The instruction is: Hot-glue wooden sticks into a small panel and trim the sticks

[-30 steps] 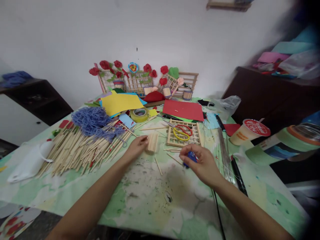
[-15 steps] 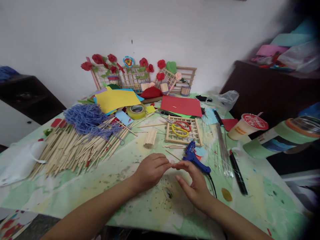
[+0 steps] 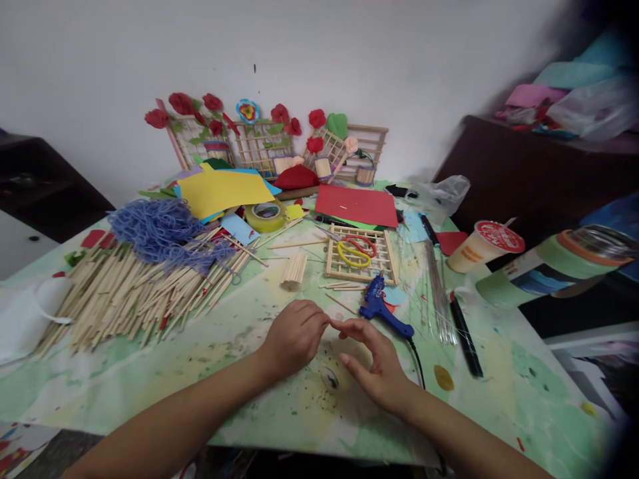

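Note:
My left hand [image 3: 297,336] is closed over the table's front middle, its fingers pressed together; whatever they hold, if anything, is hidden. My right hand [image 3: 375,359] has its fingers apart and curved, with nothing seen between thumb and fingers. Its index fingertip meets the fingertips of my left hand. Just beyond the hands stands a small bundle of short sticks [image 3: 294,271]. A blue glue gun [image 3: 383,309] lies beyond my right hand. Scissors with red and yellow handles [image 3: 354,261] rest on a wooden stick lattice [image 3: 337,267].
Many loose sticks [image 3: 120,299] and blue yarn [image 3: 154,229] cover the left side. Yellow paper [image 3: 224,193], tape [image 3: 265,216] and red paper [image 3: 357,205] lie behind. Wires [image 3: 439,299], a black marker [image 3: 466,336], a cup [image 3: 484,246] and a bottle [image 3: 554,266] are right.
The whole view has shifted slightly, so the table items appear a little farther left. My hands keep nearly the same pose, with fingertips still meeting.

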